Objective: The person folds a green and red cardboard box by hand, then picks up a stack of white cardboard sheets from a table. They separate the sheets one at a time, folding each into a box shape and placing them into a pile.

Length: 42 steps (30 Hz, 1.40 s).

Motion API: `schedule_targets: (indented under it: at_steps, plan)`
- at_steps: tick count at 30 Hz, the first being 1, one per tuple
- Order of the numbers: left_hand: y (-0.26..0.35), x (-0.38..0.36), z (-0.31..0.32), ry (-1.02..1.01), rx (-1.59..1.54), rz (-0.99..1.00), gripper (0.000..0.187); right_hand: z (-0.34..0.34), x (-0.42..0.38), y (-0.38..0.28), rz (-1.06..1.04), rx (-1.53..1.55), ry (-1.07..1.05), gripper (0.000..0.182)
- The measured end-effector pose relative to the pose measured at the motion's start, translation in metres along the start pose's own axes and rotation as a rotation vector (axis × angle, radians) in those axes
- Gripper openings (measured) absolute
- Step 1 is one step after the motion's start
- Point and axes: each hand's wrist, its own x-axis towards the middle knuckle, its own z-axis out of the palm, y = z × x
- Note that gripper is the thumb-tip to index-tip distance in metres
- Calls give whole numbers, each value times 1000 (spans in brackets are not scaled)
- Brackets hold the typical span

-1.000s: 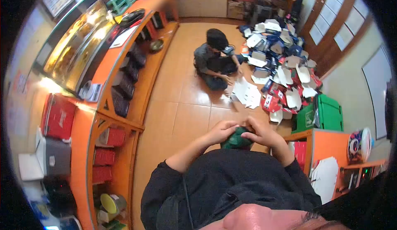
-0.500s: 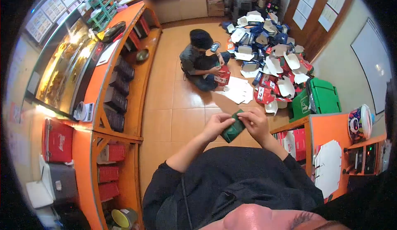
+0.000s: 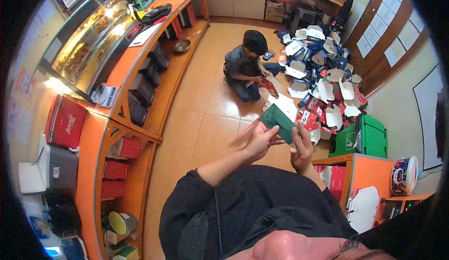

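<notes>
A green envelope (image 3: 277, 120) with a pale printed emblem is held up between my hands, slanting down to the right. My left hand (image 3: 263, 142) is closed on its lower left edge, thumb on the near face. At the right end, my right hand (image 3: 302, 149) has its fingers raised against the envelope's edge. A blurred pinkish strip (image 3: 244, 136) shows just left of my left hand; I cannot tell what it is. Beyond the envelope, white flat sheets (image 3: 286, 105) lie on the tiled floor.
A person (image 3: 248, 68) sits on the floor handling a red box (image 3: 270, 85). Blue, red and white cartons (image 3: 322, 68) are heaped beside them. A green bin (image 3: 373, 136) stands right, near an orange counter (image 3: 374, 171). Orange shelving (image 3: 140, 131) with a lit display case (image 3: 91, 40) runs along the left.
The envelope has been turned and raised, showing more of its face and emblem. My right hand's pinch has loosened, with its fingers now upright. The seated person's red box has tilted.
</notes>
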Motion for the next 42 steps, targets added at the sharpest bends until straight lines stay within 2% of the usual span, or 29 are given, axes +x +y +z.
schedule_targets:
  at_steps: [1, 3, 4, 7, 9, 11, 12, 13, 15, 16, 17, 19, 20, 21, 23, 24, 25, 26, 27, 28, 29, 30, 31, 33, 36, 37, 39, 41, 42]
  plan:
    - [0, -1, -1, 8, 70, 9, 29, -4, 3, -1, -3, 2, -2, 53]
    - [0, -7, 2, -32, 143, 23, 27, -9, 14, -2, -137, -293, -225, 47]
    - [-1, -9, 3, -76, 215, 29, 26, -7, 16, 0, -151, -316, -223, 40]
    - [-6, -11, 6, -11, 212, 12, 23, -2, 22, -1, -96, -337, -247, 39]
    - [-21, -5, -10, -26, 236, 16, 21, 8, 22, 1, -81, -329, -229, 43]
    - [-35, 1, -22, 63, 329, 35, 17, 16, 22, 3, -56, -400, -164, 45]
    - [-71, 19, -67, -40, 797, 375, 19, 19, 21, 7, 5, -395, -202, 48]
    - [-68, 14, -61, -52, 798, 369, 19, 19, 21, 7, 15, -401, -196, 48]
    - [-49, -1, -46, -24, 1190, 266, 18, 19, 21, 9, 61, -302, -235, 51]
    - [-49, -3, -49, -26, 1102, 184, 18, 14, 23, 12, 91, -267, -350, 63]
    - [-44, -4, -37, -47, 1104, 180, 18, 11, 23, 18, 103, -278, -338, 63]
    - [-29, -7, -2, 98, 53, -63, 24, 5, 18, 36, 220, 183, -601, 77]
    - [-23, -7, -10, 167, 128, -231, 36, 3, 13, 48, 163, 260, -592, 92]
    - [-23, -9, -11, 139, 139, -249, 36, -1, 13, 53, 178, 241, -567, 92]
    - [-28, -19, -13, 215, 261, -406, 49, -10, 15, 63, 359, 271, -849, 96]
    - [-26, -30, -12, 193, 288, -499, 53, -9, 24, 76, 314, 260, -828, 99]
    - [-32, -40, -23, 168, 305, -515, 53, -26, 41, 94, 805, 267, -1043, 99]
    - [-41, -48, -40, -61, 338, -515, 53, -31, 45, 129, 821, 174, -1003, 98]
    - [-45, -54, -52, -288, 363, -511, 54, -47, 71, 141, 1034, 162, -961, 97]
    - [-41, -58, -55, -306, 373, -522, 54, -55, 77, 189, 959, 17, -818, 94]
    - [-35, -62, -56, -289, 360, -516, 52, -73, 100, 215, 941, -263, -762, 90]
    - [-30, -65, -57, -267, 343, -510, 51, -89, 105, 249, 831, -177, -287, 95]
    - [-25, -67, -57, -274, 345, -519, 51, -116, 125, 267, 801, -374, -119, 105]
    - [-16, -69, -57, -51, 291, -451, 51, -141, 141, 250, 784, -725, 198, 113]
    - [-8, -67, -60, -47, 335, -382, 53, -146, 128, 258, 702, -923, 331, 116]
    - [-9, -67, -62, -32, 329, -343, 53, -145, 114, 261, 595, -809, 378, 115]
    - [-11, -63, -64, -55, 316, -369, 53, -139, 73, 271, 740, -754, 228, 109]
    - [-14, -57, -61, -43, 305, -347, 53, -139, 20, 253, 723, -647, 197, 103]
    - [-15, -55, -59, -77, 317, -385, 53, -141, -10, 250, 788, -685, 182, 100]
